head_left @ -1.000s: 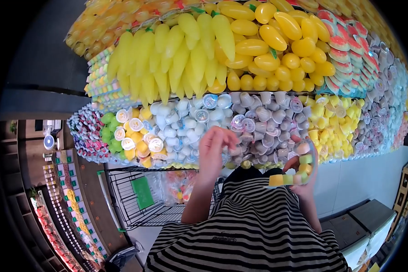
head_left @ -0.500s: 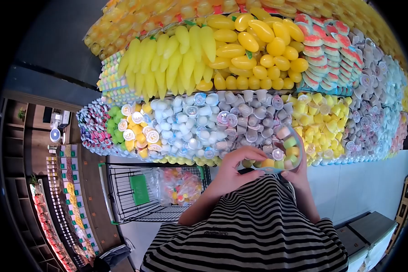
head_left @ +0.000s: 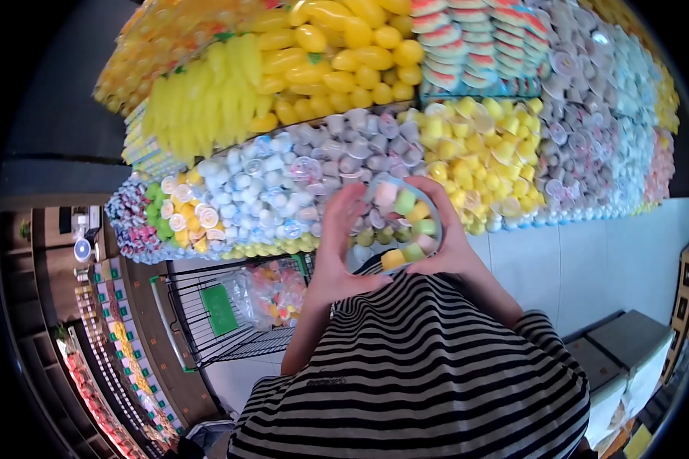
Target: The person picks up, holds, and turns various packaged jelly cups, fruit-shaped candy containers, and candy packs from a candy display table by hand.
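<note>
A clear curved strip pack of small pastel jelly cups (head_left: 416, 222), in pink, green and yellow, is bent into a ring in front of the striped shirt. My right hand (head_left: 449, 233) is wrapped round its right side, thumb at the lower edge. On the left side, my left hand (head_left: 340, 249) curves round the pack's clear, unfilled part, with thumb and fingers touching it. Just beyond the hands lie heaps of grey-lidded cups (head_left: 360, 145) and yellow cups (head_left: 482, 153).
A wire shopping cart (head_left: 207, 306) holding a clear bag of colourful sweets (head_left: 272, 294) stands at the left. Yellow banana-shaped packs (head_left: 207, 99) and watermelon-patterned packs (head_left: 475, 46) fill the upper display. Grey boxes (head_left: 628, 344) stand at lower right.
My left hand first came down to the pack, then both hands moved up and left with it, spreading it into a ring. The view has shifted right along the display.
</note>
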`<action>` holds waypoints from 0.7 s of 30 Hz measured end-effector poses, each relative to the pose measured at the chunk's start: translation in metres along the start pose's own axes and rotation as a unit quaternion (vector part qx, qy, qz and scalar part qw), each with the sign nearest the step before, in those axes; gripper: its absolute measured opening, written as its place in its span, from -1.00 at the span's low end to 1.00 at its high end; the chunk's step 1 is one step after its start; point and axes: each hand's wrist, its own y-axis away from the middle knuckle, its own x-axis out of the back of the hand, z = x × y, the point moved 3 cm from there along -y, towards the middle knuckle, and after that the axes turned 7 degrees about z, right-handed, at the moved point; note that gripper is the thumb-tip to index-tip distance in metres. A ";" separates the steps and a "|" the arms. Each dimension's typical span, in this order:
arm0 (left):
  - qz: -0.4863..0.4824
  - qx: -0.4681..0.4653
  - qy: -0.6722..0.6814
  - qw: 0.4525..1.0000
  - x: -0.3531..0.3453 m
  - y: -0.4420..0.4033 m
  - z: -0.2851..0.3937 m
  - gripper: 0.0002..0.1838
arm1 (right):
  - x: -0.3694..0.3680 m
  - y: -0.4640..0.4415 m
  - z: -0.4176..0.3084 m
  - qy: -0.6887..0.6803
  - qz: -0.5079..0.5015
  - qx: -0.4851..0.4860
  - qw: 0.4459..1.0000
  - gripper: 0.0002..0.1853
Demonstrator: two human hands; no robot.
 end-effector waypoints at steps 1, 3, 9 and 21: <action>-0.008 -0.008 -0.013 1.000 -0.005 -0.003 0.004 0.37 | 0.004 -0.001 -0.005 0.008 -0.005 0.008 1.000 0.24; -0.020 -0.013 -0.055 0.998 -0.016 0.000 0.007 0.38 | 0.009 0.002 -0.015 0.014 -0.019 0.019 1.000 0.21; -0.040 -0.011 -0.206 0.978 -0.054 0.004 0.019 0.41 | 0.042 0.004 -0.041 0.168 -0.117 0.080 0.976 0.15; 0.174 -0.034 -0.192 0.965 -0.089 0.033 0.006 0.17 | 0.052 0.022 -0.048 0.075 -0.061 0.118 0.988 0.21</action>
